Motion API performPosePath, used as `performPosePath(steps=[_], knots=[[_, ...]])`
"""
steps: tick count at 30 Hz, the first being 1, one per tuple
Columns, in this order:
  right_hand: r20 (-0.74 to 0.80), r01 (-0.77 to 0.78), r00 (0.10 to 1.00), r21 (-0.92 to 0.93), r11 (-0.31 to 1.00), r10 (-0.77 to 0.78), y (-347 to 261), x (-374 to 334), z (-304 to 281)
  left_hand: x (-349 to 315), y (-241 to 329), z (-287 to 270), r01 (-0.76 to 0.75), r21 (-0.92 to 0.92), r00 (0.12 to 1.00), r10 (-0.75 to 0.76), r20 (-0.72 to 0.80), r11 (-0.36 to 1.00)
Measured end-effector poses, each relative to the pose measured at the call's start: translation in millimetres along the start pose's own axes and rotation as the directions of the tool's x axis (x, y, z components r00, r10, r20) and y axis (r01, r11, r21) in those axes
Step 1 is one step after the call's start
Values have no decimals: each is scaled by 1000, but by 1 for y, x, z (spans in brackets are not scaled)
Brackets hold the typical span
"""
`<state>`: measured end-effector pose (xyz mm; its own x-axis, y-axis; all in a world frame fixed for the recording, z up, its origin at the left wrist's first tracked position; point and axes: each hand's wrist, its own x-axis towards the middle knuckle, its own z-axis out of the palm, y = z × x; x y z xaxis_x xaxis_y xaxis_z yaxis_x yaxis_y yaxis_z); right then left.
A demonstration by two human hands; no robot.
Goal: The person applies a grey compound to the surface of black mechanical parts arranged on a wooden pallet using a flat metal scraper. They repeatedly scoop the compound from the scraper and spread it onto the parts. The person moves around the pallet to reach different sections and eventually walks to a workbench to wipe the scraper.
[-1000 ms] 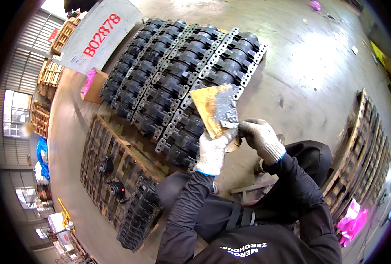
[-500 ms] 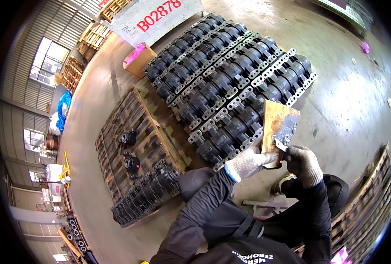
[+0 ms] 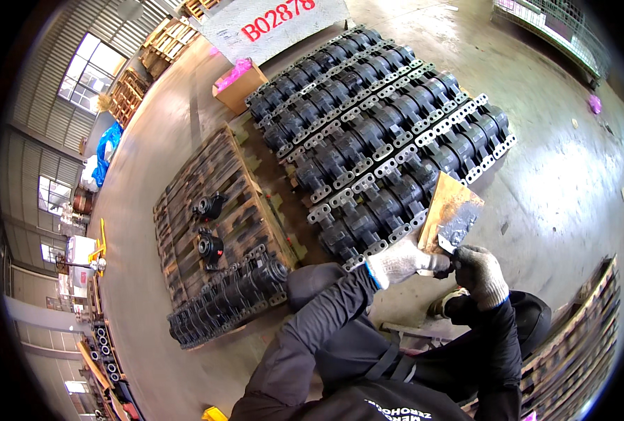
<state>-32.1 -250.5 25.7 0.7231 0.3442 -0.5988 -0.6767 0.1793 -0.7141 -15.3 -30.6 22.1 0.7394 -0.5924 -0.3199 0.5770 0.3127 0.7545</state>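
My left hand, in a white knit glove, holds the lower edge of a flat brown board smeared with dark grey paste. My right hand, in a grey glove, grips a small dark tool against the board's lower right corner. The board stands tilted just in front of a pallet of black roller castings laid in several rows. My dark sleeves and knees fill the lower middle.
A wooden pallet to the left carries two loose black castings and a row of them at its near edge. A cardboard box and a white sign lie beyond. Another pallet stands at right on the concrete floor.
The view has swung left, so the pallets and hands sit further right and lower in the picture. Both hands keep their hold on the board and tool.
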Motion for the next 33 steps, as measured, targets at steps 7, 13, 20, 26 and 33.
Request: performPosePath(steps=[7, 13, 20, 26, 33], knots=[[64, 255, 967, -175, 951, -247, 7, 0, 5, 16, -35, -20, -172, -101, 981, 160, -113, 980], [40, 19, 999, 80, 997, -22, -4, 0, 9, 13, -18, 2, -167, 79, 940, 183, -289, 983], [-23, 8, 1000, 52, 999, -7, -1, 2, 0, 2, -2, 7, 6, 212, 969, 46, -241, 977], [-16, 74, 997, -57, 996, -75, -8, -7, 4, 3, -13, -4, -25, 172, 967, 67, -247, 985], [-61, 198, 971, -348, 916, -233, -12, -3, 12, 5, -15, 0, -20, 4, 958, 20, -287, 1000]])
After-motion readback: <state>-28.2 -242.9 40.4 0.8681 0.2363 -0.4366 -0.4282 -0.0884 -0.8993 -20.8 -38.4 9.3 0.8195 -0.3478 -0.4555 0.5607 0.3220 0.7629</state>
